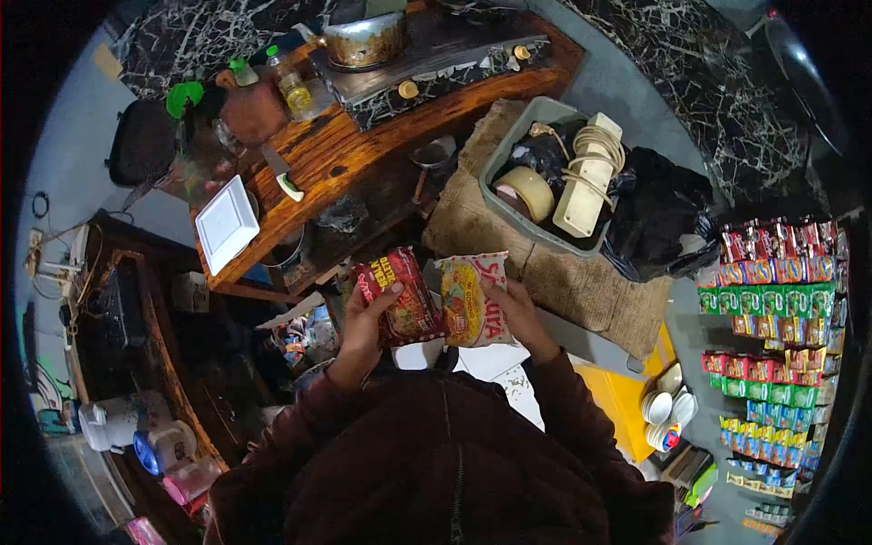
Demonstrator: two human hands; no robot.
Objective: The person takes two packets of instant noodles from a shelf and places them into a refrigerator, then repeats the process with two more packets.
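My left hand (pixel 366 331) is closed on a red food packet (pixel 406 295), with the thumb lying over its front. On the other side, my right hand (pixel 520 313) grips a yellow and white packet (pixel 470 300) with pink lettering by its right edge. Both packets are held upright side by side in front of my chest, their printed faces toward me, with their inner edges close together at the bottom. The fingers behind the packets are mostly hidden.
A wooden counter (pixel 341 163) ahead holds a stove with a kettle (pixel 365 41), a knife (pixel 289 184) and a white tray (pixel 227 224). A grey bin (pixel 509 136) with a power strip (pixel 586 186) stands at right-centre. Sachet strips (pixel 772 300) hang at far right.
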